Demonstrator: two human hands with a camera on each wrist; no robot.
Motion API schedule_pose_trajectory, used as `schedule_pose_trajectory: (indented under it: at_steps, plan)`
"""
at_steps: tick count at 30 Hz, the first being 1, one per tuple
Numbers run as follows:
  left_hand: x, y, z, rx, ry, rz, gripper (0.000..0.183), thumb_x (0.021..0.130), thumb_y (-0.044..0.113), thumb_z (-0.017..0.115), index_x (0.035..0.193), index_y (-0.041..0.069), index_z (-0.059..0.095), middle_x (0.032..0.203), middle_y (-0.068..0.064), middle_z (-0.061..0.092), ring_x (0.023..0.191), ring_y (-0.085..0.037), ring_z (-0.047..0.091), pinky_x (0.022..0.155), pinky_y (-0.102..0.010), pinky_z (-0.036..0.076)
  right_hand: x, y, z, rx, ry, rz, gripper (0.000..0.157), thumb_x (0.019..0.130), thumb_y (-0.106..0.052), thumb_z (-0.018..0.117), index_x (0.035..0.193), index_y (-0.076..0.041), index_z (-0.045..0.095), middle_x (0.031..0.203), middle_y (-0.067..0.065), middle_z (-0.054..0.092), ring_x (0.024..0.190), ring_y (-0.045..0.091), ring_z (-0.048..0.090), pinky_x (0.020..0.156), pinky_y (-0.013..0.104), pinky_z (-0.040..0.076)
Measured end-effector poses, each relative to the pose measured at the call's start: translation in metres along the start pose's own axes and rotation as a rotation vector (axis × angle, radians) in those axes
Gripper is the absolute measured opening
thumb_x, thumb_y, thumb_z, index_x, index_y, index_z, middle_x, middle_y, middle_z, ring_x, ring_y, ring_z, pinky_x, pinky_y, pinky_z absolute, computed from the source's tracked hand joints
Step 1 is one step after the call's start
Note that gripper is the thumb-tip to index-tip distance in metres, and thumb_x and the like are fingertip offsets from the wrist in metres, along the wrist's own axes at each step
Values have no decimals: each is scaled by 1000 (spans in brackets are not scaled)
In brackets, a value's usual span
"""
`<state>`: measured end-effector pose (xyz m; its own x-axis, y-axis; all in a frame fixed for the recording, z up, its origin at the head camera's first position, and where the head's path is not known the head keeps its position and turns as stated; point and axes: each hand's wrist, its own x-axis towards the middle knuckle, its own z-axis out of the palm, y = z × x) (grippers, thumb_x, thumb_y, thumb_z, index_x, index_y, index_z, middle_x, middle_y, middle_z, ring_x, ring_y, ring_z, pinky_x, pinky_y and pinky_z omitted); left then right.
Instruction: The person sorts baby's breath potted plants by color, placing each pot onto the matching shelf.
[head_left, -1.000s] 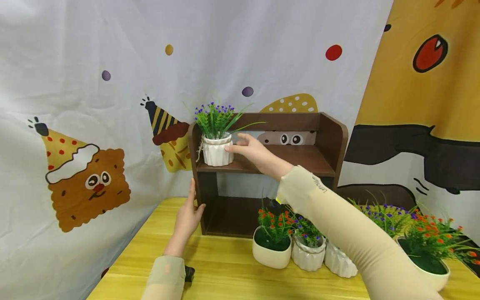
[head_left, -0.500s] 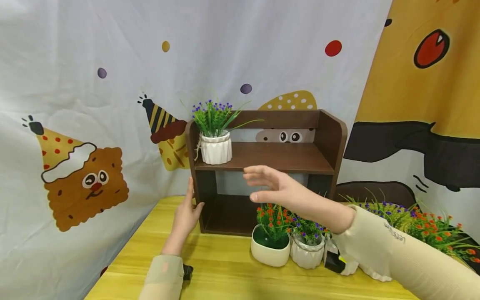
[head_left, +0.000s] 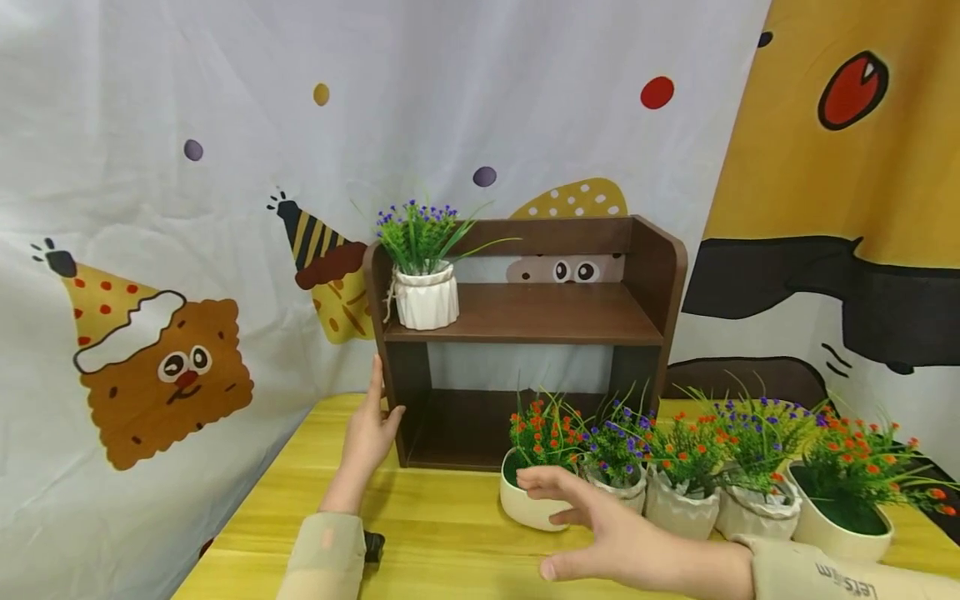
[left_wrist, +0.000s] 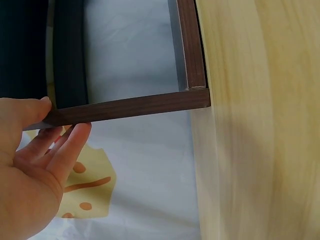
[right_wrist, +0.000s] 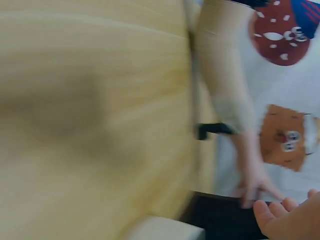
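A two-tier dark brown shelf (head_left: 525, 312) stands on the table. My left hand (head_left: 369, 437) holds the front edge of its left side panel (left_wrist: 135, 106), thumb on the inner face and fingers on the outer one. At the left end of the upper tier sits a white ribbed pot (head_left: 427, 298) with purple flowers and grass. My right hand (head_left: 611, 533) is in front of the potted plants, fingers spread and nothing in it. It overlaps a cream pot with red flowers (head_left: 546, 433). In the right wrist view its fingertips (right_wrist: 265, 215) show at the lower right.
Right of the cream pot, a row holds a purple-flowered pot (head_left: 618, 446), a red-flowered pot (head_left: 682, 504), another purple-flowered pot (head_left: 761, 508) and a wide cream pot (head_left: 847, 533) with red flowers. A printed cartoon curtain (head_left: 480, 92) hangs behind the wooden table (head_left: 442, 533).
My right hand has let go of the white pot on the upper tier and come down and right, in front of the row. My left hand keeps its place on the shelf.
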<state>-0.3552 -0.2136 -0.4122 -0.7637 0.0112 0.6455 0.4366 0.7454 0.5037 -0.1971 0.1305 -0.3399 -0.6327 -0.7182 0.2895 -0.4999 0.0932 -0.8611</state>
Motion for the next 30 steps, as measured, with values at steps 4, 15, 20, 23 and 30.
schedule_pose_trajectory:
  at_steps: [4,15,20,23,30]
  plan:
    - [0,0,-1,8,13,9,97,90,5,67,158,27,0,125,-31,57,74,-35,65,63,-47,51,-18,32,4,105,-20,42,64,89,-7,69,144,2,36,146,11,42,127,3,43,95,31,44]
    - [-1,-2,-2,17,31,10,95,90,5,68,158,22,5,123,-32,57,73,-35,65,62,-48,51,-37,79,-1,135,190,271,78,92,-14,67,142,21,20,144,43,23,131,54,30,98,52,41]
    - [0,-2,-2,18,42,20,97,89,4,69,158,23,4,122,-33,58,72,-34,65,61,-48,51,-38,85,1,77,258,321,86,90,-14,69,141,25,12,145,44,17,132,57,23,103,56,31]
    - [0,-2,-1,19,41,19,98,89,4,69,158,25,3,122,-33,57,72,-34,64,61,-48,50,-37,89,4,74,282,334,89,89,-14,70,140,26,10,145,45,16,133,57,21,104,57,27]
    - [0,-1,2,14,40,23,100,89,4,69,158,28,1,122,-33,58,74,-36,65,62,-48,51,-32,99,7,54,306,350,90,88,-14,72,140,27,10,144,45,14,132,57,21,104,56,27]
